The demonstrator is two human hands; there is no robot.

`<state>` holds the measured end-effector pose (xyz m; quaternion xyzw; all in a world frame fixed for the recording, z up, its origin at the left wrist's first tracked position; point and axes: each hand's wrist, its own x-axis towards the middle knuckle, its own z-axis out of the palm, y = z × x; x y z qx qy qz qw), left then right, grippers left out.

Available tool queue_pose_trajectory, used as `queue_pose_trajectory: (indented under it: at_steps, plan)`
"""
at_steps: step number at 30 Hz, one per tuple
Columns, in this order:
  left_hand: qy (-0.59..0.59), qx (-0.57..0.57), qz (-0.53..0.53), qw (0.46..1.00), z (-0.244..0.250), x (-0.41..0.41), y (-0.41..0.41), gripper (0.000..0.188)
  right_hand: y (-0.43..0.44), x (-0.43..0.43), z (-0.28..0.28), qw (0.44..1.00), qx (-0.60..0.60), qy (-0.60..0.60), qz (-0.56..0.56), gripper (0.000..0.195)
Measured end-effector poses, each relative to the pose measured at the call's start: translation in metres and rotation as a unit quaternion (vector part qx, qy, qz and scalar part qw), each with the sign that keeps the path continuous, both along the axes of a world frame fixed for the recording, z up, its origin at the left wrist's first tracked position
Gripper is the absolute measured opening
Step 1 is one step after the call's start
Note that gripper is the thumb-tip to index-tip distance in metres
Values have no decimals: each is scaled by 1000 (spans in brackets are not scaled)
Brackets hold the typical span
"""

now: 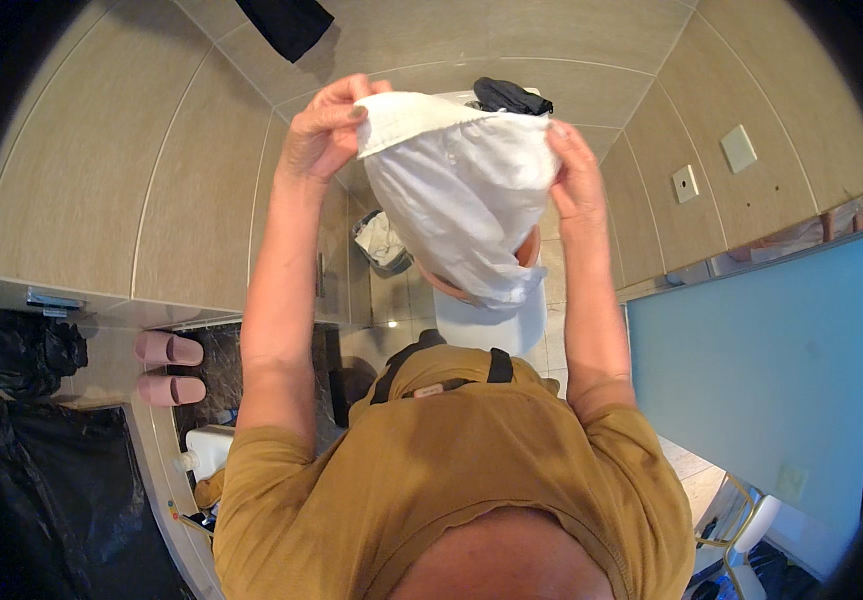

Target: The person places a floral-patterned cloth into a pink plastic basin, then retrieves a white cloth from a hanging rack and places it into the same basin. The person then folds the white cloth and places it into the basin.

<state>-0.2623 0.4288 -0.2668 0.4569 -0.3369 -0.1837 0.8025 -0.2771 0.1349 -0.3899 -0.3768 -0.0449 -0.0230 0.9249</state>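
Stretched between my two hands is a white cloth garment (469, 187) with a stiff band along its upper edge; its exact kind is hard to tell. My left hand (330, 127) pinches one end of the band between thumb and fingers. At the other end, my right hand (575, 169) grips the band's corner. The cloth hangs down over a pinkish-orange basin (529, 249), which it largely hides. Under the basin is the white lid of a toilet (491, 328), touched or nearly touched by the lowest folds.
A bin (403, 264) holding crumpled white material stands on the tiled floor to the left. Black cloth (510, 97) lies on the toilet tank behind the garment. Pink slides (170, 369) sit further left. A blue door panel (761, 360) closes in the right side.
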Motion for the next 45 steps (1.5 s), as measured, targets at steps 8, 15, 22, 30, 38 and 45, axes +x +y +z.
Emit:
queue_pose_trajectory:
  at_steps: [8,15,22,30,38,45]
  plan:
    - [-36,363,226,903,-53,-5,38,12,-16,-2,40,996,-72,-44,2,17]
    - [-24,322,495,807,-134,-10,10,54,12,-6,48,999,-15,-37,3,15]
    - [241,323,322,857,-220,-56,-47,52,15,-8,42,999,17,15,26,19]
    - [309,129,264,904,-239,-35,-40,16,-21,-6,37,999,-13,41,-16,19]
    - [344,-80,192,916,-153,-42,-19,13,-35,-6,10,767,-483,-43,-419,9]
    - [207,-40,271,939,-140,-49,-55,13,16,-8,11,697,-527,-122,-471,9]
